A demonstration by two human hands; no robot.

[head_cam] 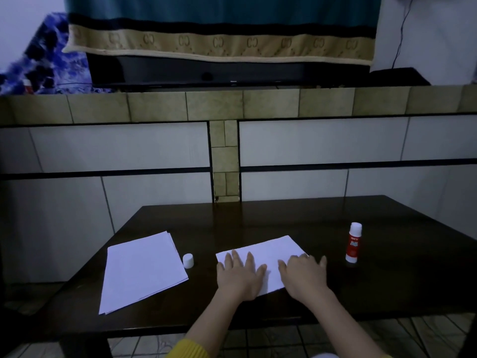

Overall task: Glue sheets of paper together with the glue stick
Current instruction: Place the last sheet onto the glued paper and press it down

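The sheet (268, 257) lay flat on the dark table (258, 220), near its front edge and a little right of centre. Both hands pressed down on it with fingers spread and straight: the left hand (238, 276) on its near left part, the right hand (303, 273) on its right end, neither one grasping anything. The glue stick (354, 242) stood upright to the right, apart from the sheet. A white cap (188, 260) stood to the left, just beside a stack (142, 270) of white paper lying at an angle. Tiled wall (129, 148) rose behind the table.
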